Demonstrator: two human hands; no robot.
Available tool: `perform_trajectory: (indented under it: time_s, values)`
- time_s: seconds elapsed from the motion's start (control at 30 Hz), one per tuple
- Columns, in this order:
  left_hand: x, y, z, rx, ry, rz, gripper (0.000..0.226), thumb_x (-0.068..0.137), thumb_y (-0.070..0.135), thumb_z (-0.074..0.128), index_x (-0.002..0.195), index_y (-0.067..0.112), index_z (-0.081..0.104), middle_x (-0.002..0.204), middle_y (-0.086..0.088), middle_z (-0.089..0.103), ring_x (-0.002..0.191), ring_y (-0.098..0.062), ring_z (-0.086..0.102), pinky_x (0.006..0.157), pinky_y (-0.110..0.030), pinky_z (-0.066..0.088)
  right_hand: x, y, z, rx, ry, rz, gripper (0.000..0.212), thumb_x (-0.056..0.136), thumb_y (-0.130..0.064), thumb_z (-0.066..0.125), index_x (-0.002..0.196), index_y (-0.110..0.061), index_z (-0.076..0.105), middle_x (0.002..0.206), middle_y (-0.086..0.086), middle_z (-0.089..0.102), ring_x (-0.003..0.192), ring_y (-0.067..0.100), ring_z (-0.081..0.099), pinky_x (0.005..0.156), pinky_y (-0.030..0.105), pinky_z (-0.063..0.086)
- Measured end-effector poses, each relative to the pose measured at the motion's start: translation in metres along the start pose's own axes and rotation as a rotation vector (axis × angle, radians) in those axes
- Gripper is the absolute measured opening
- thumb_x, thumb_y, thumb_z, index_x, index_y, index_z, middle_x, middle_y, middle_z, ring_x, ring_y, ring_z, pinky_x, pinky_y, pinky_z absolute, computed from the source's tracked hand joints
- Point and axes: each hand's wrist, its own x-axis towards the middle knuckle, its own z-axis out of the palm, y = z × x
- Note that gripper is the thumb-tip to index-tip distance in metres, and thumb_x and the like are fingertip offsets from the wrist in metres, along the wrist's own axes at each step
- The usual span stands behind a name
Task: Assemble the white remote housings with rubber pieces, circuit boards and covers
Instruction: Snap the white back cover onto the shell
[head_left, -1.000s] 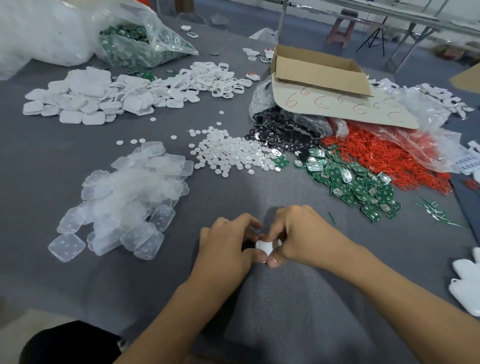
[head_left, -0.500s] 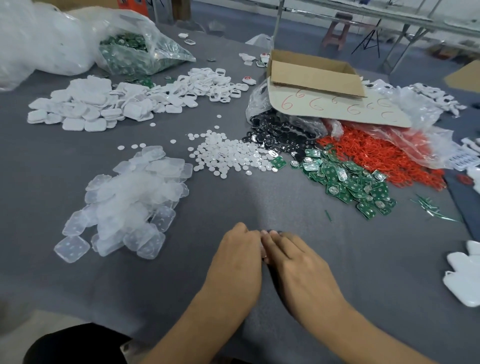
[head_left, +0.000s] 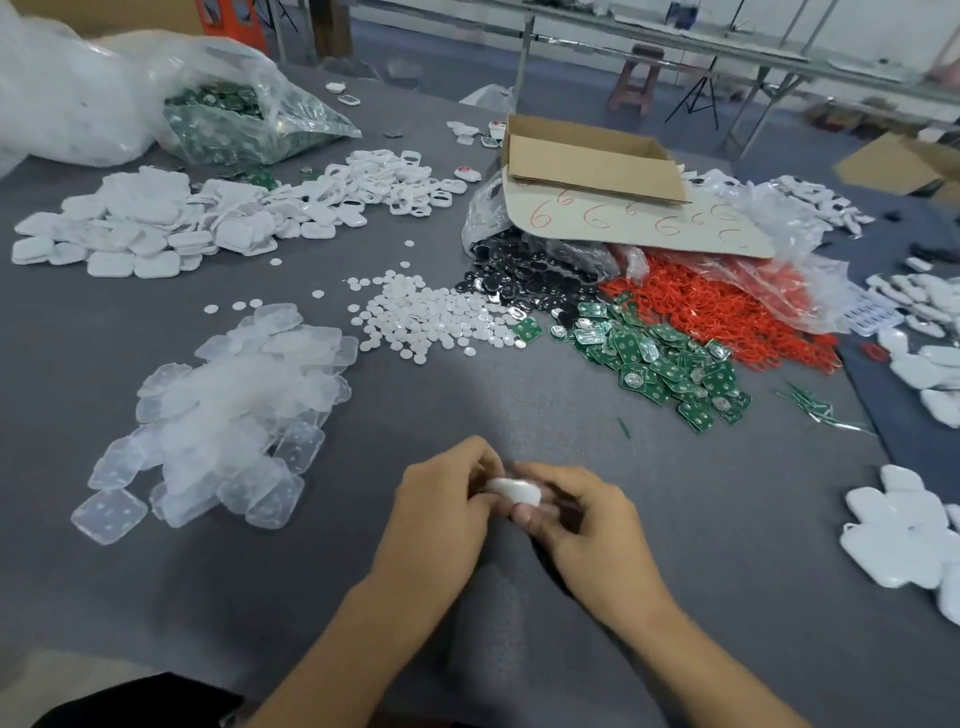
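Gripping one white housing (head_left: 511, 491) between them, both hands meet at 6 o'clock in the view, low over the grey counter (head_left: 156, 597). The left hand (head_left: 441, 501) curls its fingers round the housing's left end. The right hand (head_left: 587, 525) pinches the right end, with a fingertip showing beneath it. Fingers hide much of the housing, so what is fitted inside cannot be told, nor whether it touches the counter.

From the housing, a heap of clear rubber pieces (head_left: 223, 410) lies at 10 o'clock, well apart. At 12 o'clock sits a spread of small white discs (head_left: 431, 317), and just beyond it, toward 1, a spill of black discs (head_left: 519, 275). Green boards (head_left: 675, 358) are heaped at 1 o'clock, touching a mass of red rings (head_left: 727, 306) farther out at 2. At 3 o'clock, by the right edge, lie white shells (head_left: 904, 535).

Far off at 11 o'clock flat white covers (head_left: 130, 228) are heaped, with open white frames (head_left: 384, 176) beside them toward 12. A box (head_left: 587, 156) stands behind the black discs on a card (head_left: 639, 223) marked with red sixes. A clear bag (head_left: 234, 119) of green parts lies at far 11.
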Motion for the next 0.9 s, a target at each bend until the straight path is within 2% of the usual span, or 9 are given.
perform_trajectory:
  time_s: [0.07,0.13,0.23,0.33,0.43,0.57,0.7,0.8,0.9]
  values:
    - [-0.005,-0.004,0.003,-0.201,0.000,0.004,0.023,0.083,0.007,0.077,0.083,0.028,0.068,0.081,0.018,0.072,0.080,0.001,0.068,0.075,-0.012,0.049,-0.001,0.003,-0.004,0.159,0.011,0.088,0.030,0.083,-0.003,0.078,0.105,-0.024,0.078,0.096,-0.007,0.077,0.092,0.010,0.072,0.090,0.039,0.057]
    - [-0.008,-0.004,0.007,-0.363,-0.010,-0.005,0.020,0.087,0.010,0.076,0.087,0.030,0.074,0.086,0.016,0.076,0.085,0.000,0.071,0.080,-0.019,0.055,-0.005,0.005,-0.004,0.305,0.058,0.122,0.030,0.085,-0.001,0.075,0.105,-0.023,0.078,0.086,0.007,0.077,0.080,0.016,0.071,0.085,0.044,0.057]
    - [-0.011,0.001,0.015,-0.397,0.071,0.020,0.019,0.088,0.014,0.077,0.089,0.033,0.077,0.085,0.020,0.076,0.084,0.002,0.071,0.076,-0.010,0.050,-0.009,0.006,-0.001,0.456,0.156,0.172,0.032,0.082,0.005,0.075,0.102,-0.019,0.079,0.080,0.022,0.073,0.070,0.020,0.065,0.075,0.034,0.056]
    - [-0.015,0.002,0.023,-0.343,0.154,0.044,0.028,0.085,0.007,0.079,0.081,0.035,0.073,0.079,0.023,0.074,0.079,0.003,0.071,0.071,-0.005,0.047,-0.011,0.005,0.002,0.489,0.185,0.167,0.033,0.078,0.012,0.075,0.091,-0.017,0.080,0.078,0.014,0.076,0.068,0.016,0.067,0.069,0.022,0.056]
    - [-0.017,-0.001,0.027,-0.303,0.180,0.040,0.032,0.083,0.004,0.080,0.077,0.035,0.071,0.076,0.023,0.072,0.076,0.003,0.070,0.067,-0.005,0.046,-0.011,0.005,0.004,0.459,0.199,0.158,0.033,0.078,0.013,0.075,0.085,-0.019,0.079,0.073,0.006,0.076,0.065,0.014,0.067,0.069,0.023,0.055]
    - [-0.018,-0.004,0.028,-0.323,0.174,0.006,0.020,0.086,0.013,0.080,0.082,0.031,0.073,0.077,0.022,0.074,0.076,0.002,0.071,0.068,-0.009,0.050,-0.014,0.008,0.006,0.397,0.228,0.150,0.031,0.083,0.003,0.075,0.098,-0.023,0.079,0.082,0.001,0.078,0.077,0.016,0.074,0.077,0.027,0.058]
    - [-0.017,0.012,0.054,-0.342,0.055,0.007,0.012,0.084,0.021,0.081,0.092,0.030,0.077,0.086,0.014,0.075,0.083,-0.002,0.071,0.078,-0.023,0.057,-0.030,0.026,-0.012,0.273,0.439,0.155,0.030,0.084,-0.006,0.077,0.098,-0.032,0.077,0.091,-0.008,0.077,0.085,0.009,0.073,0.079,0.023,0.056]
    - [-0.012,0.036,0.098,-0.158,-0.079,0.176,0.023,0.091,0.011,0.070,0.110,0.022,0.077,0.100,0.006,0.074,0.094,-0.013,0.066,0.088,-0.026,0.050,-0.042,0.050,-0.052,0.087,0.630,0.240,0.028,0.085,-0.008,0.076,0.093,-0.034,0.076,0.093,-0.012,0.075,0.085,0.004,0.071,0.083,0.027,0.054]
    - [-0.002,0.063,0.148,0.088,-0.140,0.418,0.025,0.096,0.016,0.055,0.111,0.025,0.074,0.097,0.001,0.069,0.093,-0.024,0.054,0.085,-0.036,0.044,-0.051,0.072,-0.097,-0.093,0.738,0.334,0.023,0.086,-0.015,0.076,0.095,-0.035,0.074,0.093,-0.013,0.073,0.083,-0.009,0.066,0.076,0.008,0.046]
